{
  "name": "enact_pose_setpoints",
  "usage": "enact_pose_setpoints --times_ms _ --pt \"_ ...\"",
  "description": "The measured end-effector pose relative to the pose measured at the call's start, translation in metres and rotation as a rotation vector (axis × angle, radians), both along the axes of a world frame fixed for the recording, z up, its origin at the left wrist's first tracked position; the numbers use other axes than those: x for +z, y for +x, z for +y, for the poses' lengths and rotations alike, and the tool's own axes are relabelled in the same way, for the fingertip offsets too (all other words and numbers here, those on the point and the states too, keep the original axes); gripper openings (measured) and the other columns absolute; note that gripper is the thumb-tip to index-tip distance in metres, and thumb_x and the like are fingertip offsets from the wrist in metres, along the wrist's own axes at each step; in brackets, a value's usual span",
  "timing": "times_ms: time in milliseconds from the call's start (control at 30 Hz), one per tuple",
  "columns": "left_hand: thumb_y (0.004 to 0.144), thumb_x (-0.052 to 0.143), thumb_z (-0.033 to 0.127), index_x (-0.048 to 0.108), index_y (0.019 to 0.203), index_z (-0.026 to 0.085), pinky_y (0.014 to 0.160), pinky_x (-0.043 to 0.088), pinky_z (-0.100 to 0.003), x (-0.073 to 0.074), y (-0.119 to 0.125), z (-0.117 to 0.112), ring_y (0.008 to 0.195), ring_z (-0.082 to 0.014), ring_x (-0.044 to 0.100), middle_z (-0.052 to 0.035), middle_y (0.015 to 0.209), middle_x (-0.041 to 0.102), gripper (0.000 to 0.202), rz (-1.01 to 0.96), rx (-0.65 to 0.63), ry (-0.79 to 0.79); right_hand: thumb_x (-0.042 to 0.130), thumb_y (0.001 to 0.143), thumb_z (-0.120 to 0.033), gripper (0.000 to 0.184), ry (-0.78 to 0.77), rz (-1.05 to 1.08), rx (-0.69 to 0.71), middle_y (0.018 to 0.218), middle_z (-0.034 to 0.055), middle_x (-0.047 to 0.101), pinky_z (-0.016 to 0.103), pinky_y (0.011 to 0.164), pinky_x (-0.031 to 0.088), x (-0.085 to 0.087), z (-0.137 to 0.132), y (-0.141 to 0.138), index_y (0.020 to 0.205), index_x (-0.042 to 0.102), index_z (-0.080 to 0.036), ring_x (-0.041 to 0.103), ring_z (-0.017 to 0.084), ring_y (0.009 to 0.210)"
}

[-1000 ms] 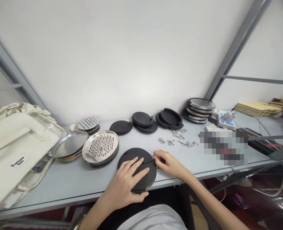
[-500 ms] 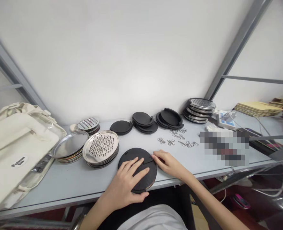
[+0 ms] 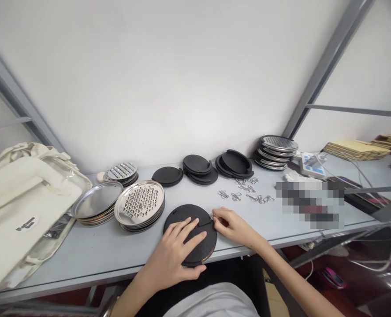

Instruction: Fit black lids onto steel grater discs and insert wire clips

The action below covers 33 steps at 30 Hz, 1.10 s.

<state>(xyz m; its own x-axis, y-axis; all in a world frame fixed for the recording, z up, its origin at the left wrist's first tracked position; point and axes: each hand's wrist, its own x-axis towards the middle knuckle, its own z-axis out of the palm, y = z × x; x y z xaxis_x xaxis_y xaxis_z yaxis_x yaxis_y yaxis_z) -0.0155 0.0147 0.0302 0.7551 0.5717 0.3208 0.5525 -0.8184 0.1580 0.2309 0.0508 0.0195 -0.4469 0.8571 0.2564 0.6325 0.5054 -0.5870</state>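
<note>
Now, right hand [image 3: 231, 227]: closed to a pinch on a small wire clip [image 3: 211, 216].

Clip position: at the rim of a black disc [image 3: 185, 214], at the outer end of its slot [image 3: 205, 222].

Left hand [image 3: 178, 253]: open, fingers spread flat on the disc.

Disc: lying flat on the table [image 3: 92, 251], round with no long axis, under the left hand; the right hand is nearer the slot.

Slot direction: pointing toward the right hand.

Nearby: metal graters [image 3: 139, 204] just left of the disc, loose wire clips [image 3: 236, 196] beyond the right hand.
</note>
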Motion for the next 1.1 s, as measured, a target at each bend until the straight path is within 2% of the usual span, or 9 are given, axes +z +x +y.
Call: enact_pose_setpoints --times_ms 167,433,700,933,1100 --pt "0.076 0.068 0.034 0.044 0.137 0.024 0.105 0.034 -0.048 0.0 0.0 0.0 0.134 -0.0311 0.033 -0.0085 0.15 0.034 0.067 -0.001 -0.003 0.001 0.039 0.092 -0.018 0.022 -0.014 -0.002 -0.008 0.063 -0.0047 0.039 0.025 0.06 0.032 0.002 -0.001 -0.002 0.071 0.032 -0.022 0.041 0.014 0.062" --pt "0.076 0.067 0.035 0.042 0.138 0.025 0.106 0.032 -0.048 0.0 0.0 0.0 0.135 -0.0298 0.031 -0.0075 0.151 0.031 0.068 0.025 0.005 -0.011 0.033 0.096 -0.023 0.026 0.024 -0.044 -0.012 0.063 -0.0033 0.039 0.027 0.063 0.032 0.003 0.0 -0.004 0.071 0.03 -0.022 0.042 0.016 0.063" --pt "0.074 0.069 0.034 0.043 0.138 0.024 0.105 0.034 -0.048 0.0 0.0 0.0 0.134 -0.0307 0.033 -0.008 0.15 0.033 0.069 0.01 0.006 -0.005 0.037 0.095 -0.02 0.029 0.037 -0.063 0.002 0.058 -0.0047 0.036 0.027 0.062 0.032 0.003 0.001 -0.002 0.067 0.029 -0.022 0.04 0.015 0.061" --pt "0.075 0.069 0.034 0.044 0.137 0.024 0.104 0.034 -0.049 0.001 0.001 0.0 0.134 -0.0316 0.034 -0.0088 0.149 0.034 0.068 0.006 0.004 -0.006 0.031 0.1 -0.024 0.029 0.088 -0.072 -0.028 0.065 -0.0013 0.047 0.028 0.064 0.036 0.0 0.0 -0.007 0.072 0.039 -0.022 0.047 0.017 0.065" --pt "0.074 0.069 0.033 0.044 0.137 0.024 0.104 0.034 -0.049 0.002 0.0 0.0 0.134 -0.0322 0.034 -0.0092 0.149 0.035 0.068 0.007 0.007 -0.009 0.03 0.101 -0.023 0.027 0.117 -0.113 -0.059 0.066 0.0004 0.05 0.03 0.064 0.037 0.0 0.0 -0.012 0.076 0.042 -0.022 0.048 0.019 0.065"
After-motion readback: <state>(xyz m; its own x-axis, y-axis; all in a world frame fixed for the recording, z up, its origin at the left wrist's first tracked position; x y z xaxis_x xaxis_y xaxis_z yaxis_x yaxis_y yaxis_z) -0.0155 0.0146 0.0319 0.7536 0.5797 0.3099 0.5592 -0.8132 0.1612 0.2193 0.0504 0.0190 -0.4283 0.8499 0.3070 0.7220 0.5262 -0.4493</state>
